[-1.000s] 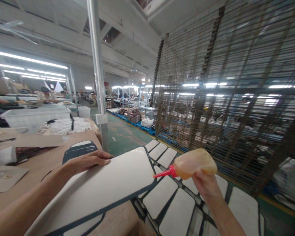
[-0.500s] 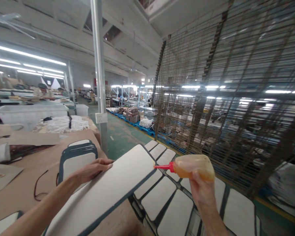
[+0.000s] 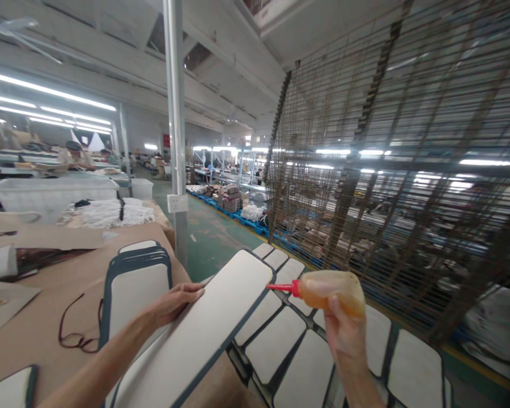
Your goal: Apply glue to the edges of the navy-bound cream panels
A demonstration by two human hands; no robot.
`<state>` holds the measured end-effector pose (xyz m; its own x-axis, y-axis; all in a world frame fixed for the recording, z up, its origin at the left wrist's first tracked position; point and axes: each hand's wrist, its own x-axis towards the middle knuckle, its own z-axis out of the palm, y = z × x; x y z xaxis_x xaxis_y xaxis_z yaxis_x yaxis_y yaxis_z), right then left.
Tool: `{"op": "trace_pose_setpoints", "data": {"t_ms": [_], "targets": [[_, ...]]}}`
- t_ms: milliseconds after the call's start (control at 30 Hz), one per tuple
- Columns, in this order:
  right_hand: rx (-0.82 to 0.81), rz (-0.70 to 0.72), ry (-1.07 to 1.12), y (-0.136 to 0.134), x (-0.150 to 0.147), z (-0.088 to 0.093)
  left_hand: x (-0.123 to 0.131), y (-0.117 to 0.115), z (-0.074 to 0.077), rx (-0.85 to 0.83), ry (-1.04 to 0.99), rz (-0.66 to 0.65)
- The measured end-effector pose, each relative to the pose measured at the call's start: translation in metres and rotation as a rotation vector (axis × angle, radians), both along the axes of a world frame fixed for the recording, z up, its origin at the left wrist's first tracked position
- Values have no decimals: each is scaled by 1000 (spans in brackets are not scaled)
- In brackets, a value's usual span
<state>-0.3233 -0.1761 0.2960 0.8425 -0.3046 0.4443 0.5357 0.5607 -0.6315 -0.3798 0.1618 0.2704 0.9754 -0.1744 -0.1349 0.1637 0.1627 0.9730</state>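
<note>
My left hand (image 3: 178,303) grips the left edge of a long white panel (image 3: 221,306) with a dark blue border and rounded corners, holding it tilted. In my right hand (image 3: 344,334) is a squeeze bottle (image 3: 334,289) of amber liquid, lying sideways. Its red nozzle (image 3: 284,287) points left, with the tip at the panel's right edge near the far corner. Left of the panel, a stack of similar panels (image 3: 138,283) lies on the brown-covered table. More white panels (image 3: 276,340) are laid out in rows to the right, below the bottle.
Dark-framed glasses (image 3: 74,340) lie on the table (image 3: 46,317). White strips (image 3: 110,212) and a translucent bin (image 3: 55,195) are farther back. A metal post (image 3: 176,141) with a socket box rises ahead. A large wire rack (image 3: 365,170) leans on the right. A person (image 3: 76,156) sits far left.
The panel and my left hand have shifted slightly right. The nozzle tip has gone from the panel's far corner a little way down its right edge.
</note>
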Motion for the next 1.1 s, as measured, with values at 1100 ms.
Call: {"op": "trace_pose_setpoints", "data": {"t_ms": [1100], "targets": [[-87,108,37,20,-4,-18,12,-10,-12,-154,29,134]]}}
